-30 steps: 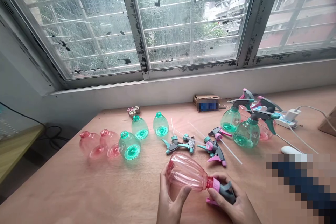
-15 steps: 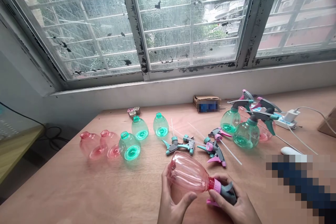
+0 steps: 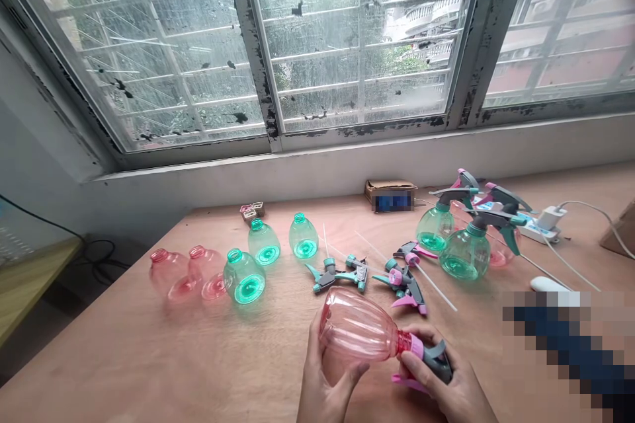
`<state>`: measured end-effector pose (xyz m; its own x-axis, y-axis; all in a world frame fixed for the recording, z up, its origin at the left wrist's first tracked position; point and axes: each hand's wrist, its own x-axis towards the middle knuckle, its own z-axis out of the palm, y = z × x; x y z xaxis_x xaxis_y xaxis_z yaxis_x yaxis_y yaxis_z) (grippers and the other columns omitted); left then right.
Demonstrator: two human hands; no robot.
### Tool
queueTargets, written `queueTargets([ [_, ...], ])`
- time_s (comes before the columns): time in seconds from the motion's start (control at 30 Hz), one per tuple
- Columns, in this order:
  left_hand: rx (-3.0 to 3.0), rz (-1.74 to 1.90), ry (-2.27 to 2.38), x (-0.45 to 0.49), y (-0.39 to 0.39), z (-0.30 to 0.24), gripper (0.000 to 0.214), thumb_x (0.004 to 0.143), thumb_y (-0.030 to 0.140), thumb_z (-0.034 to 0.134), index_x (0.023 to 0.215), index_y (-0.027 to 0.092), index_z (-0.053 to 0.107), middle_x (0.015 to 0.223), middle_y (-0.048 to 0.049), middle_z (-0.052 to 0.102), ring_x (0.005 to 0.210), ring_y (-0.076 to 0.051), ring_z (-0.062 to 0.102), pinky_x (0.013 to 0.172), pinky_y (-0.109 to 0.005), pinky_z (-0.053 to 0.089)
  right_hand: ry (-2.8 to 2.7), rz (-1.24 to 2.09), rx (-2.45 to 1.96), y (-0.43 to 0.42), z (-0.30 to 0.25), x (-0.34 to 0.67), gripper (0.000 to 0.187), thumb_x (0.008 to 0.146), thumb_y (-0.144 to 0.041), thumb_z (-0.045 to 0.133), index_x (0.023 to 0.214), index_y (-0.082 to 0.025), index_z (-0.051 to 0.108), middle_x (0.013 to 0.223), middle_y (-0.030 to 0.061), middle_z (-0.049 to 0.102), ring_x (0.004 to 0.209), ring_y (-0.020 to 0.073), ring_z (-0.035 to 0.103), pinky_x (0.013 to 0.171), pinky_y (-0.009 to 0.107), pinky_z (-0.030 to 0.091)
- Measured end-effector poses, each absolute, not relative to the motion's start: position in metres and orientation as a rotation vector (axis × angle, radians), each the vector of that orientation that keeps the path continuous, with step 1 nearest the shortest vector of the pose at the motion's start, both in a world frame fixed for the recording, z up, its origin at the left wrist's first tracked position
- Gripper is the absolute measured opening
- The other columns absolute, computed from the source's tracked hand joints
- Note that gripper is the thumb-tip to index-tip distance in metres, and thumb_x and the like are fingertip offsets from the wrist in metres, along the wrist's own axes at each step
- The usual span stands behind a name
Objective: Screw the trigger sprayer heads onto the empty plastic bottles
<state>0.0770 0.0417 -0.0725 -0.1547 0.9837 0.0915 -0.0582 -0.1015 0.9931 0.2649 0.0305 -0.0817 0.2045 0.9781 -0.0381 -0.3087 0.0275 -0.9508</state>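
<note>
A clear pink spray bottle [image 3: 358, 327] lies on its side in the air between my hands, its neck pointing right. My left hand [image 3: 325, 370] cups the body near the base, thumb underneath. At the neck, my right hand [image 3: 444, 373] grips the pink collar and grey trigger head [image 3: 436, 360]. Just beyond the bottle, loose trigger heads lie in two clusters, one teal and grey [image 3: 340, 274], one pink and grey [image 3: 407, 281], with thin white tubes.
To the left stand headless bottles, pink [image 3: 169, 275] and green [image 3: 245, 277]. Assembled spray bottles [image 3: 465, 254] stand at the right, by a power strip [image 3: 540, 230] and a white mouse [image 3: 550, 285]. A cardboard box [image 3: 391, 195] sits near the window wall.
The bottle and my right hand have shifted slightly to the right. Both hands keep their hold, and the things on the table stay where they were.
</note>
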Motion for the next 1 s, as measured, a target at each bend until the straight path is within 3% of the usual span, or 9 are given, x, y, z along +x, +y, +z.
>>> queueTargets([
  [0.2, 1.074, 1.48, 1.2, 0.0779, 0.0409, -0.0768, 0.085, 0.072, 0.053, 0.086, 0.144, 0.023, 0.054, 0.152, -0.0137, 0.058, 0.149, -0.039, 0.043, 0.124, -0.047, 0.034, -0.875, 1.242, -1.061, 0.0265, -0.0781, 0.2624, 0.043, 0.072, -0.056, 0.093, 0.095, -0.023, 0.078, 0.082, 0.0011, 0.076, 0.069, 0.0206, 0.07, 0.064, 0.029, 0.066],
  [0.53, 1.11, 1.424, 1.177, 0.077, 0.0434, -0.0696, 0.08, 0.069, 0.04, 0.091, 0.142, 0.029, 0.057, 0.149, -0.0093, 0.062, 0.147, -0.034, 0.046, 0.124, -0.046, 0.033, -0.769, 1.183, -1.09, 0.0298, -0.0772, 0.2611, 0.05, 0.066, -0.057, 0.095, 0.094, -0.02, 0.076, 0.081, 0.003, 0.074, 0.065, 0.0212, 0.068, 0.063, 0.033, 0.067],
  [0.77, 1.05, 1.488, 1.184, 0.0789, 0.0429, -0.0732, 0.082, 0.071, 0.051, 0.087, 0.142, 0.023, 0.055, 0.146, -0.0129, 0.063, 0.144, -0.036, 0.049, 0.123, -0.045, 0.036, -0.851, 1.251, -1.069, 0.0266, -0.0802, 0.2591, 0.048, 0.068, -0.059, 0.094, 0.095, -0.022, 0.079, 0.081, 0.0029, 0.075, 0.068, 0.0206, 0.067, 0.063, 0.031, 0.066],
  [1.0, 1.037, 1.46, 1.166, 0.0788, 0.045, -0.0693, 0.078, 0.069, 0.042, 0.09, 0.139, 0.026, 0.059, 0.149, -0.0105, 0.062, 0.145, -0.034, 0.049, 0.123, -0.045, 0.037, -0.804, 1.232, -1.087, 0.0299, -0.0827, 0.2623, 0.049, 0.069, -0.058, 0.094, 0.098, -0.021, 0.076, 0.082, 0.0016, 0.075, 0.065, 0.0205, 0.069, 0.062, 0.032, 0.067],
])
